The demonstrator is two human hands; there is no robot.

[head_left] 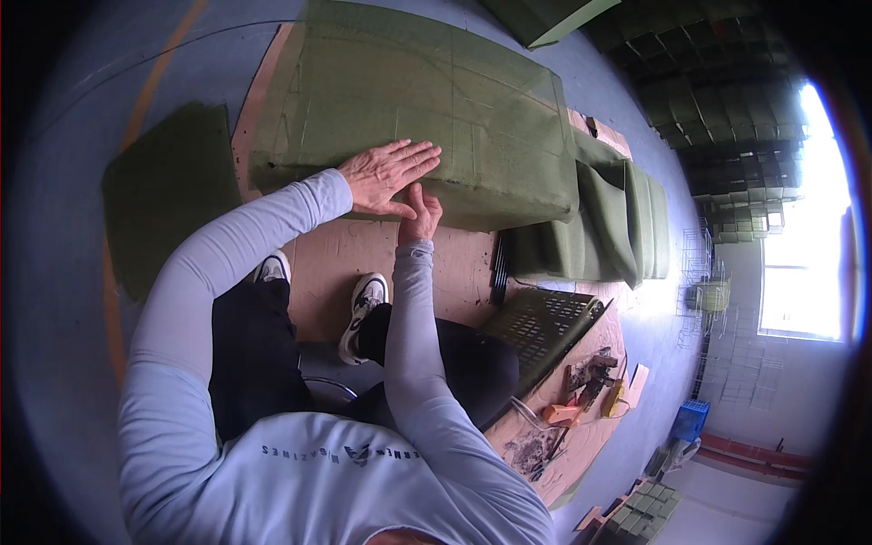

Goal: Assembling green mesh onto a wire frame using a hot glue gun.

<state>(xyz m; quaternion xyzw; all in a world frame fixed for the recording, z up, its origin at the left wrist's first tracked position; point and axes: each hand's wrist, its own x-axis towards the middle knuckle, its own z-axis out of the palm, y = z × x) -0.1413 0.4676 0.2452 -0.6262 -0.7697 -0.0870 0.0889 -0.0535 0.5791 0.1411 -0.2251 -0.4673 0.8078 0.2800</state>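
A large green foam block [418, 109] lies on a brown cardboard sheet [336, 263] on the floor. My left hand [386, 173] lies flat on the block's near top edge, fingers spread. My right hand [420, 211] is just below it against the block's front side, fingers curled; whether it holds something is hidden. I sit with both shoes on the cardboard.
More folded green foam pieces [618, 227] lie to the right of the block. A dark perforated plate [545, 327] leans by my right knee. Small tools and an orange item [568, 413] lie at the lower right. A flat green sheet [163, 191] lies on the floor to the left.
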